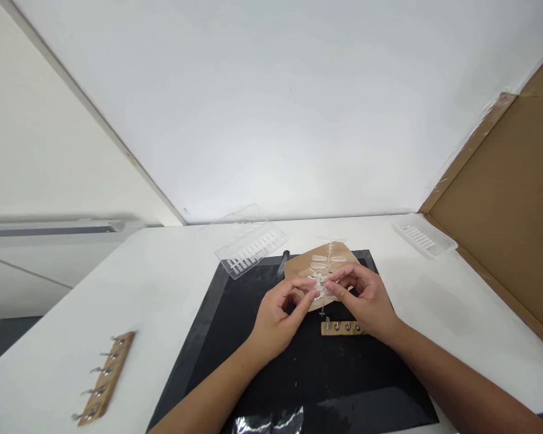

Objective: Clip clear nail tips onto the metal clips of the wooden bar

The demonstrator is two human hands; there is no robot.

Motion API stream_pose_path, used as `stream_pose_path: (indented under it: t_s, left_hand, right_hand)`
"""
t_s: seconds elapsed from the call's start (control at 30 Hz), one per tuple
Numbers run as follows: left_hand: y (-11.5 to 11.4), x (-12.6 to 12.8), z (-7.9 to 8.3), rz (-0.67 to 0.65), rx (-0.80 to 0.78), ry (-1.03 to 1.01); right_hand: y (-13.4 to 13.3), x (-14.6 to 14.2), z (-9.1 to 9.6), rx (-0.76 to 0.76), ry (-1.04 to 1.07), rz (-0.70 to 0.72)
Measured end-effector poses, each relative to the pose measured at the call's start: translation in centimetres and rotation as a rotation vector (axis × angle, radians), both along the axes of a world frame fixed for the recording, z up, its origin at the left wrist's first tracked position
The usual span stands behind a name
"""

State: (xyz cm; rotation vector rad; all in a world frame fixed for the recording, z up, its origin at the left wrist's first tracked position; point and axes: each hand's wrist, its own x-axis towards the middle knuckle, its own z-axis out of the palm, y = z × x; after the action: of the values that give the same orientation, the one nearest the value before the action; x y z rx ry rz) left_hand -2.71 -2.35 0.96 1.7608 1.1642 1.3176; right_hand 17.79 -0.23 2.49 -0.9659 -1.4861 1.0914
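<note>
My left hand (pixel 278 310) and my right hand (pixel 366 298) meet over a brown paper sheet (pixel 296 267), thumbs and forefingers pinched close together. Between their fingertips is a small clear plastic piece (pixel 320 279), too small to make out well. On the paper, just beyond my fingers, lies a clear plastic sprue (pixel 330 256) with several paddle-shaped, nail-like pieces branching off it. Below my right hand, a short wooden strip (pixel 342 328) carries a row of round metal studs, with a clear tip standing at its left end.
A black mat (pixel 235 337) lies under the work on the white table (pixel 163 265). Another wooden strip (pixel 106 380) with upright tips is at left. Clear plastic cases (pixel 253 247) stand behind, a clear tray (pixel 425 237) at right. A dark rod (pixel 283 265) lies by the paper. Cardboard (pixel 502 211) walls the right.
</note>
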Motion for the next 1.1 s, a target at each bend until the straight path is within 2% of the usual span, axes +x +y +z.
stream_pose_path:
  t_s: [0.2,0.47,0.73,0.93,1.1]
  left_hand:
    - [0.1,0.0,-0.3,0.003,-0.058,-0.09]
    - [0.0,0.1,0.4,-0.049,-0.072,-0.156]
    - [0.1,-0.1,0.2,-0.095,-0.266,-0.206]
    - [0.0,0.0,0.4,0.008,-0.233,-0.246]
    - [-0.1,0.1,0.9,0.048,-0.221,-0.319]
  right_hand:
    - [0.2,0.1,-0.1,-0.055,0.099,0.084]
    - [0.5,0.1,-0.4,-0.123,0.224,0.063]
    - [0.3,-0.1,0.1,-0.122,0.292,0.082]
    - [0.0,0.0,0.1,-0.08,0.271,0.163]
    - [-0.3,-0.2,-0.4,-0.104,0.241,0.177]
